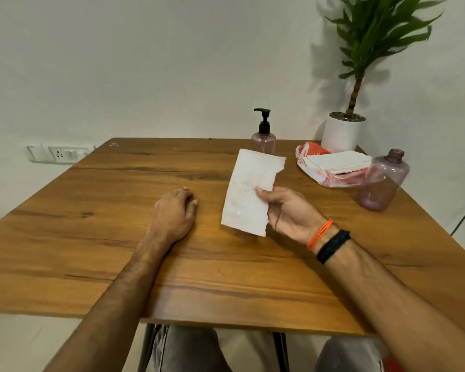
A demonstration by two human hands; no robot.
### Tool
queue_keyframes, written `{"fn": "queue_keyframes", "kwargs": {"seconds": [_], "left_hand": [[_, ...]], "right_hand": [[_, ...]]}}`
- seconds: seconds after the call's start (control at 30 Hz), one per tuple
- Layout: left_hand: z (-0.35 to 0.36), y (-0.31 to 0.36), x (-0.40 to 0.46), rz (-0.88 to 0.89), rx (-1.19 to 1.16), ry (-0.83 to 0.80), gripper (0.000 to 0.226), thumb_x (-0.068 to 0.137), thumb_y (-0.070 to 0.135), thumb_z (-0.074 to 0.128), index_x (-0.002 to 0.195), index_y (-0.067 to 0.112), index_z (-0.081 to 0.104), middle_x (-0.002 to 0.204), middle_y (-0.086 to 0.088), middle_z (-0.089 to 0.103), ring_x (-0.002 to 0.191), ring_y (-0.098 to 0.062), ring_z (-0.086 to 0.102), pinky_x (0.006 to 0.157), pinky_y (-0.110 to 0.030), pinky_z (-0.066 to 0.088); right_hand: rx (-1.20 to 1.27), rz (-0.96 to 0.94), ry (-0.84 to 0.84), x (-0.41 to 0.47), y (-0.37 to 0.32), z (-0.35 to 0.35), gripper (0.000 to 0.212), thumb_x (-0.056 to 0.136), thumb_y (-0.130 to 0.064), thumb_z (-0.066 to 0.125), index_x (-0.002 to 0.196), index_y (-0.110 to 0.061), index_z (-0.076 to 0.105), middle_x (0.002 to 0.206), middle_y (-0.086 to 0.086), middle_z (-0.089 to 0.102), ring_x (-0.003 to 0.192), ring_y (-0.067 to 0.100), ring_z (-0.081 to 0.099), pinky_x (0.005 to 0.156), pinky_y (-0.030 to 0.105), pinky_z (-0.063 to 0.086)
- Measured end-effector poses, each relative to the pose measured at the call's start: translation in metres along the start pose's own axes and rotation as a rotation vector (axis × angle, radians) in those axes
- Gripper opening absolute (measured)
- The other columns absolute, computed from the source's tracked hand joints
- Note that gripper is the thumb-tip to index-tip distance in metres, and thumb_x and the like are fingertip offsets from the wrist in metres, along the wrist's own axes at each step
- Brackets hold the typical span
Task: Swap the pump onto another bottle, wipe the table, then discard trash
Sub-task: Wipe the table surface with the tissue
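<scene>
Tissue (249, 191) is hanging from the right hand (287, 210), which is pinching its near-right edge between thumb and fingers and holding the sheet tilted just above the wooden table (118, 210). The sheet is white and folded, its far and near edges torn ragged. To the left of that pinch, the left hand (175, 210) is resting palm down on the tabletop, fingers loosely bent and holding nothing.

Beyond the held sheet, near the far edge, the pump bottle (263, 139) is standing upright with the black pump (263, 119) seated on its neck — so the swap is looking done. Off to the right of the grip, past the wrist, the empty bottle (384, 181) is standing with its mouth open and no cap. Between the two bottles, an orange-and-white tissue packet (330, 167) is lying open, a stack of sheets showing.

Judging from this, wiping is the step in hand: the paper is not touching the wood, and I cannot tell whether any wiping is done. Still left — passing the tissue over the surface, then discarding the trash. No bin is showing.

A potted plant (344, 130) is standing at the far right corner.
</scene>
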State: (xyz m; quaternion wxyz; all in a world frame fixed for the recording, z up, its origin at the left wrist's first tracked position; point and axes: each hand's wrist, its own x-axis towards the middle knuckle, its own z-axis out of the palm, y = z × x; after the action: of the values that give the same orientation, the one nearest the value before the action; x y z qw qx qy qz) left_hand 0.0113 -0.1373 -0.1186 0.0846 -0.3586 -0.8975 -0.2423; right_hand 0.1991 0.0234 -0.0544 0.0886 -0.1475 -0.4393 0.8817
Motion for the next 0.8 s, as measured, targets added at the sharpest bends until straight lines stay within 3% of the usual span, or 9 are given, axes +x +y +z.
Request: {"fn": "queue_keyframes", "kwargs": {"seconds": [0.17,0.33,0.4,0.5,0.57,0.63,0.8], "left_hand": [[0.004,-0.004,0.002,0.009,-0.010,0.009,0.039,0.096,0.031,0.050,0.127,0.009,0.059,0.136,-0.010,0.058,0.126,-0.029,0.051,0.107,-0.038,0.038],[0.001,-0.001,0.001,0.009,-0.045,-0.007,0.040,0.095,0.030,0.052,0.130,0.010,0.057,0.136,-0.009,0.058,0.125,-0.026,0.052,0.107,-0.036,0.038],[-0.004,0.002,0.000,0.004,-0.191,0.021,0.040,0.094,0.028,0.057,0.130,0.011,0.058,0.130,-0.006,0.063,0.119,-0.020,0.057,0.102,-0.031,0.043],[-0.012,0.020,-0.006,-0.062,-0.522,0.036,0.038,0.089,0.035,0.064,0.125,0.021,0.062,0.117,0.012,0.065,0.103,0.004,0.061,0.084,-0.012,0.049],[-0.015,0.041,-0.011,-0.181,-0.881,-0.062,0.046,0.079,0.040,0.073,0.119,0.020,0.065,0.107,0.007,0.072,0.095,-0.003,0.070,0.081,-0.022,0.057],[-0.015,0.057,-0.011,-0.290,-1.090,-0.148,0.059,0.065,0.044,0.079,0.114,0.014,0.067,0.101,-0.004,0.076,0.089,-0.016,0.074,0.079,-0.034,0.060],[-0.018,0.077,-0.010,-0.384,-1.129,-0.186,0.039,0.069,0.023,0.083,0.104,0.016,0.067,0.090,0.002,0.076,0.078,-0.009,0.074,0.059,-0.024,0.058]], "right_hand": [[-0.031,0.016,0.043,0.025,-0.009,-0.009,0.028,0.097,-0.001,0.046,0.123,-0.002,0.057,0.131,0.019,0.061,0.120,0.032,0.060,0.090,0.048,0.052],[-0.028,0.026,0.036,0.032,-0.005,-0.021,0.022,0.095,-0.002,0.049,0.113,-0.007,0.062,0.108,0.012,0.074,0.096,0.027,0.073,0.079,0.042,0.061],[-0.050,0.013,0.027,0.033,-0.005,-0.023,0.022,0.096,-0.002,0.049,0.112,-0.008,0.062,0.104,0.010,0.075,0.092,0.025,0.074,0.076,0.040,0.062],[-0.124,-0.016,0.058,0.033,-0.005,-0.023,0.019,0.094,0.000,0.051,0.105,-0.009,0.064,0.098,0.008,0.076,0.087,0.022,0.074,0.072,0.036,0.062],[-0.190,-0.050,0.077,0.033,-0.003,-0.021,0.017,0.093,0.001,0.054,0.100,-0.010,0.066,0.097,0.007,0.075,0.085,0.020,0.074,0.071,0.034,0.062],[-0.250,-0.101,0.082,0.033,-0.001,-0.021,0.016,0.092,0.001,0.057,0.098,-0.010,0.067,0.097,0.006,0.075,0.084,0.019,0.074,0.071,0.032,0.062],[-0.406,-0.224,0.095,0.031,0.004,-0.021,0.024,0.086,-0.004,0.067,0.102,-0.023,0.068,0.097,-0.006,0.076,0.089,0.012,0.074,0.070,0.027,0.060]]}}
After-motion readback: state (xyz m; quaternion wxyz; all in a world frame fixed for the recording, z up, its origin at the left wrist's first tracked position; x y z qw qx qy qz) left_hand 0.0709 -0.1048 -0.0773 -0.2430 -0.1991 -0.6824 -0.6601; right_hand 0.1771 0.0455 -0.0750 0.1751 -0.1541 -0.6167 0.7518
